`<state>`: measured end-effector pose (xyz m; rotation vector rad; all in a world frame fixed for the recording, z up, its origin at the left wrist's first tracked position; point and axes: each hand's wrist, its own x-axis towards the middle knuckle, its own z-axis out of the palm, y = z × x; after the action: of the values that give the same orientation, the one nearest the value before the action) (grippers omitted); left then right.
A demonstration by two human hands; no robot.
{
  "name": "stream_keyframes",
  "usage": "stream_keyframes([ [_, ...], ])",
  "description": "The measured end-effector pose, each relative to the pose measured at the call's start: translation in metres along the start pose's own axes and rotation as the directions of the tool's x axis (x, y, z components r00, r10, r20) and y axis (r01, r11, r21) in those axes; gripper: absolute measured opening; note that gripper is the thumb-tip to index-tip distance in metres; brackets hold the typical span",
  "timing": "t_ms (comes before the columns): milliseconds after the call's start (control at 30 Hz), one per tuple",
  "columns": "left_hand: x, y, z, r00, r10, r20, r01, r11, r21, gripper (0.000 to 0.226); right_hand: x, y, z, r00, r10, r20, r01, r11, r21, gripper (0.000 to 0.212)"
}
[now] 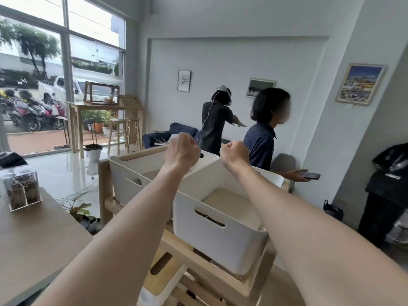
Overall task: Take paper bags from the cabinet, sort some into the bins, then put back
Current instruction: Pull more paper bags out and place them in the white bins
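Both my arms reach forward over two white bins on a wooden rack. My left hand (182,149) is a closed fist above the far rim of the left bin (125,173). My right hand (235,154) is also a fist, hovering over the far corner of the right bin (220,235). Neither fist shows anything held. The right bin holds a flat pale sheet on its bottom. No paper bag is in sight.
A wooden rack (176,246) carries the bins, with another white bin with a wooden lid (159,277) lower down. A grey table (33,239) with a clear box (22,191) stands at left. Two people (262,140) stand behind the bins.
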<state>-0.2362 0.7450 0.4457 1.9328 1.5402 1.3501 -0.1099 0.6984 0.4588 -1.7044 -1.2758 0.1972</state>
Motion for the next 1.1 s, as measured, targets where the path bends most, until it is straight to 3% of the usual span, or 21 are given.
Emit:
stream_keyframes([
  [133, -0.065, 0.05, 0.01, 0.992, 0.127, 0.02, -0.127, 0.991, 0.032, 0.032, -0.044, 0.03, -0.053, 0.995, 0.061, -0.085, -0.063, 0.998, -0.022, 0.018],
  [300, -0.146, 0.087, 0.022, 0.946, 0.324, -0.002, -0.323, 0.945, 0.052, 0.027, -0.097, 0.079, -0.118, 0.976, 0.158, -0.15, -0.168, 0.984, -0.059, 0.032],
  [500, -0.266, 0.086, 0.051, 0.949, 0.302, 0.095, -0.304, 0.953, 0.007, 0.026, -0.212, 0.157, -0.193, 0.941, 0.314, -0.123, -0.329, 0.934, -0.136, 0.01],
  [633, -0.359, 0.08, 0.078, 0.94, 0.316, 0.131, -0.327, 0.943, 0.071, 0.023, -0.303, 0.219, -0.23, 0.886, 0.446, -0.124, -0.463, 0.869, -0.178, 0.018],
  [700, -0.41, 0.081, 0.089, 0.922, 0.32, 0.218, -0.339, 0.939, 0.058, 0.022, -0.353, 0.246, -0.247, 0.845, 0.522, -0.117, -0.535, 0.824, -0.188, 0.014],
  [800, -0.484, 0.085, 0.106, 0.862, 0.335, 0.38, -0.356, 0.934, -0.014, 0.019, -0.424, 0.282, -0.272, 0.786, 0.602, -0.143, -0.619, 0.757, -0.209, 0.019],
  [933, -0.567, 0.095, 0.127, 0.739, 0.344, 0.579, -0.402, 0.915, -0.031, 0.023, -0.502, 0.322, -0.299, 0.647, 0.731, -0.215, -0.762, 0.63, -0.151, 0.023],
  [1100, -0.644, 0.118, 0.148, 0.602, 0.394, 0.694, -0.476, 0.875, -0.084, 0.024, -0.561, 0.362, -0.327, 0.546, 0.796, -0.259, -0.836, 0.537, -0.112, 0.02],
])
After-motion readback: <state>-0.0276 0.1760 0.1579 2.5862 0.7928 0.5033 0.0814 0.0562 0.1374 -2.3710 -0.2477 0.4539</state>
